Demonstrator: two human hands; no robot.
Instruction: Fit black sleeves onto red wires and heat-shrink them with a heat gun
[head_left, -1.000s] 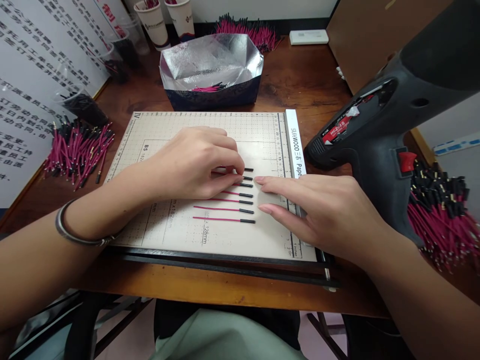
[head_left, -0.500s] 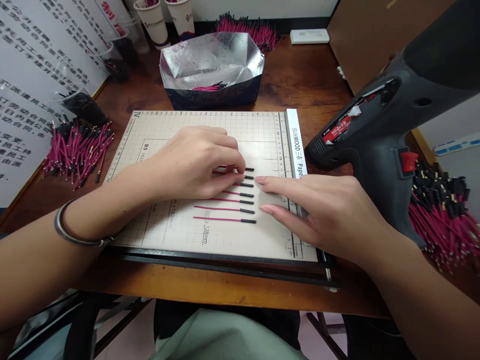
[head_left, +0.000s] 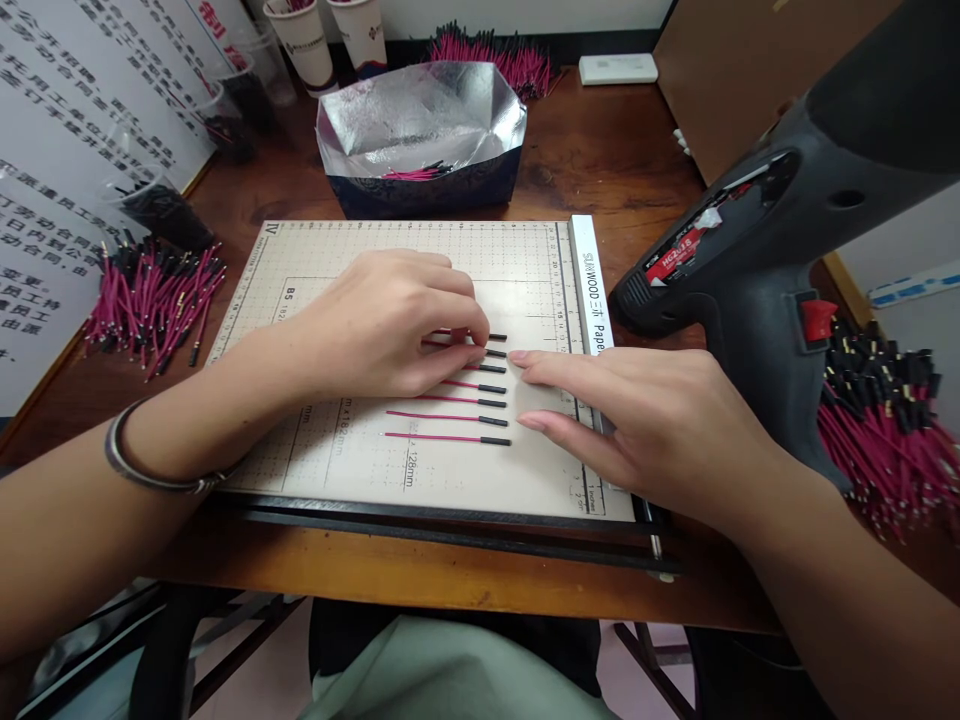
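Observation:
Several short magenta wires with black sleeved ends (head_left: 450, 437) lie in a row across the cream paper cutter board (head_left: 450, 480), black ends toward the right. My left hand (head_left: 397, 320) is over the upper wires, thumb and forefinger pinched on one wire (head_left: 495, 352); its fingers cover the left parts of the upper wires. My right hand (head_left: 645, 410) rests at the board's right side, thumb and fingers apart. Its forefinger tip is at the black end of the pinched wire, and nothing shows in its grasp.
Behind the board stands a foil-lined box (head_left: 420, 195) holding some wires. A heat gun (head_left: 750, 230) stands close by my right hand. Wire bundles lie at left (head_left: 150, 305), right (head_left: 885, 430) and back (head_left: 491, 60). Plastic cups (head_left: 161, 205) and paper cups (head_left: 300, 45) stand back left.
Both hands stay almost where they were, the left still pinching the wire and the right forefinger at its end. The whole view has shifted very slightly.

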